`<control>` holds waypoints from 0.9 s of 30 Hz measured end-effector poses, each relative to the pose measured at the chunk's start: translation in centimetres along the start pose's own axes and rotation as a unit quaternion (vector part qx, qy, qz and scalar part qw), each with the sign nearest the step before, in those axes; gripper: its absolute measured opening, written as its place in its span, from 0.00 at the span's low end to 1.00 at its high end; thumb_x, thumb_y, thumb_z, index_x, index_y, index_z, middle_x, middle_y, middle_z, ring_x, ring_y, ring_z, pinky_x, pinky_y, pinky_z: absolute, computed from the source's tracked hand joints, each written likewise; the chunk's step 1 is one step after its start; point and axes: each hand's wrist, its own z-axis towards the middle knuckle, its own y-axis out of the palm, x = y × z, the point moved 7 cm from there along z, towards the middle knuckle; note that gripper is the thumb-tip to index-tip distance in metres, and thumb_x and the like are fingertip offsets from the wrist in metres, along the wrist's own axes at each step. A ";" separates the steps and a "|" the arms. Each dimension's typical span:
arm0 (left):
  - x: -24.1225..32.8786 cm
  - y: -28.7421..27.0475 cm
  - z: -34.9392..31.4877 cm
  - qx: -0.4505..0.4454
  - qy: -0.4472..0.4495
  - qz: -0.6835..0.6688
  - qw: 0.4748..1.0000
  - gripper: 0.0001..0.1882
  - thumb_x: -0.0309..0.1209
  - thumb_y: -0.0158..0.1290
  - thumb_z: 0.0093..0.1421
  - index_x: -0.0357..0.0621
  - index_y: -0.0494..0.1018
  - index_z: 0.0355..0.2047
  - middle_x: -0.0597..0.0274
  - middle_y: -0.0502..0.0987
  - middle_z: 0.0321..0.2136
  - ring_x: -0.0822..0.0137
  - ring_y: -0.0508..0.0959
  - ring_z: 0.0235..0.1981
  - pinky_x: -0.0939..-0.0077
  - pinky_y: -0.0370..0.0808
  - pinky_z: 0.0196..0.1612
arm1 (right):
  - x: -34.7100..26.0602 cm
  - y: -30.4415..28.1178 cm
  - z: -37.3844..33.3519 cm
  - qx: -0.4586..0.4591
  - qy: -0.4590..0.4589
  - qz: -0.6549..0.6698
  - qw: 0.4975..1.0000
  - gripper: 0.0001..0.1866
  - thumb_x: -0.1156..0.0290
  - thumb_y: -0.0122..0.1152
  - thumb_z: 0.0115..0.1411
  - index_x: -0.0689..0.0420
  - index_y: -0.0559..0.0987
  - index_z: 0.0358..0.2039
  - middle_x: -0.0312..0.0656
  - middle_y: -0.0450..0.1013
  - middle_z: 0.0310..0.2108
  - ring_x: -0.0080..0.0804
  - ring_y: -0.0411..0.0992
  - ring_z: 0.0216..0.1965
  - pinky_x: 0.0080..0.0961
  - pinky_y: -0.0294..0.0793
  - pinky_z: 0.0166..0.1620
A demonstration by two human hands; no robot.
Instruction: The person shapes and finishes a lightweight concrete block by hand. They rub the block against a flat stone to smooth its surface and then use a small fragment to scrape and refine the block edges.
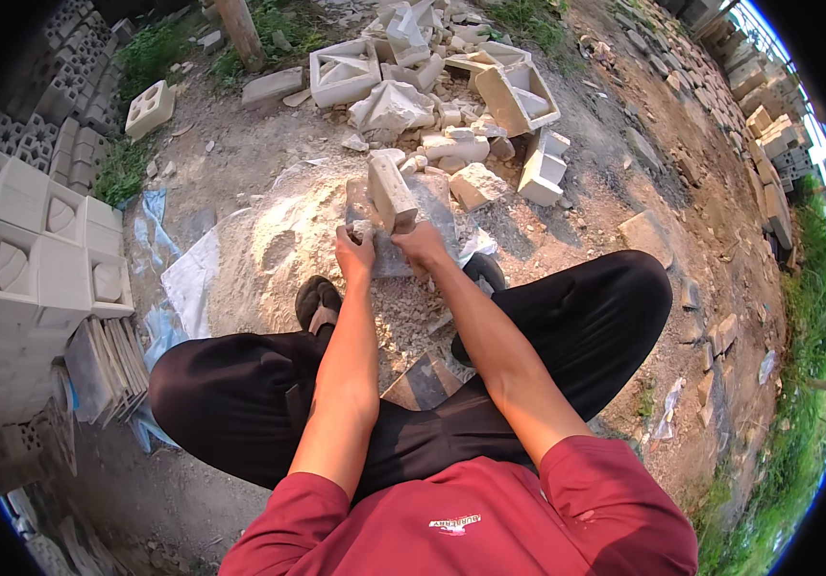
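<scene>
Pale, chalky concrete fills both grips. The right hand (pixel 421 245) has its fingers folded round the lower end of a broken block piece (pixel 391 193), which stands tilted, its upper end leaning away from the person and a little to their left. The left hand (pixel 355 252) is curled shut on a small grey lump (pixel 362 228) — a fist-like hold, the lump poking out above the knuckles, just beside the foot of the block piece; whether the two touch I cannot tell. Both hands sit close together, nearly knuckle to knuckle.

Under them lies a flat grey slab (pixel 432 204), dusted white, and round that a low mound of powder and crumbs (pixel 279 245) spread over a sheet of whitish plastic (pixel 187 278). The person sits low with knees wide in black trousers (pixel 615 307), red shirt at the bottom of the view, a dark sandal (pixel 317 302) planted at the mound's near edge.

Beyond the hands a heap of smashed hollow blocks (pixel 432 86) — square frames, shards, corners — is strewn over bare brown earth (pixel 624 192). To the person's left stands a neat stack of whole patterned blocks (pixel 38 250), with thin flat tiles (pixel 110 360) leaning below it. It is open-air ground, sunlit, with grass (pixel 807 403) along the right edge and more stacked blocks (pixel 768 106) far off on that side.
</scene>
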 end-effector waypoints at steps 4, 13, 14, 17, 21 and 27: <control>-0.7 0.1 -0.2 0.013 -0.016 -0.050 0.999 0.22 0.32 0.63 0.52 0.37 0.72 0.45 0.48 0.80 0.34 0.55 0.81 0.36 0.65 0.75 0.42 | -0.3 -1.4 -0.8 0.104 -0.065 0.032 0.992 0.25 0.57 0.66 0.44 0.65 0.81 0.36 0.59 0.78 0.35 0.50 0.78 0.41 0.37 0.78 0.44; 0.5 1.4 -0.6 -0.036 0.001 -0.086 0.996 0.24 0.31 0.63 0.51 0.39 0.75 0.49 0.53 0.81 0.37 0.64 0.80 0.38 0.72 0.75 0.43 | 2.1 -3.3 -1.5 0.124 0.013 -0.092 0.988 0.24 0.58 0.66 0.44 0.65 0.82 0.35 0.57 0.78 0.36 0.52 0.77 0.42 0.38 0.76 0.46; 1.3 1.6 -1.0 -0.018 0.008 -0.086 0.996 0.23 0.31 0.63 0.50 0.39 0.76 0.48 0.53 0.81 0.35 0.64 0.80 0.36 0.71 0.75 0.42 | 2.0 -3.8 -1.4 0.128 -0.002 -0.076 0.989 0.24 0.57 0.66 0.44 0.65 0.82 0.35 0.56 0.78 0.36 0.51 0.77 0.42 0.38 0.76 0.46; 0.1 1.2 -0.4 -0.024 0.033 -0.117 0.992 0.24 0.31 0.62 0.51 0.40 0.76 0.49 0.52 0.81 0.35 0.63 0.81 0.34 0.71 0.75 0.41 | -1.4 -3.3 -2.5 0.132 -0.068 -0.014 0.989 0.24 0.57 0.66 0.44 0.65 0.82 0.36 0.55 0.79 0.36 0.50 0.78 0.42 0.37 0.76 0.47; 0.4 1.5 -0.8 -0.028 0.032 -0.112 0.993 0.21 0.32 0.61 0.53 0.39 0.77 0.48 0.50 0.81 0.35 0.61 0.81 0.34 0.70 0.76 0.40 | -1.7 -3.2 -2.9 0.172 -0.102 0.030 0.979 0.23 0.57 0.66 0.44 0.63 0.82 0.36 0.54 0.79 0.36 0.48 0.78 0.42 0.35 0.76 0.46; 1.9 2.4 -0.5 -0.070 0.016 -0.088 0.994 0.19 0.34 0.59 0.56 0.40 0.78 0.48 0.51 0.82 0.38 0.64 0.82 0.39 0.73 0.76 0.44 | 3.1 -2.6 -0.3 0.116 -0.047 -0.025 0.992 0.25 0.56 0.66 0.44 0.65 0.82 0.36 0.54 0.80 0.31 0.44 0.80 0.37 0.36 0.77 0.41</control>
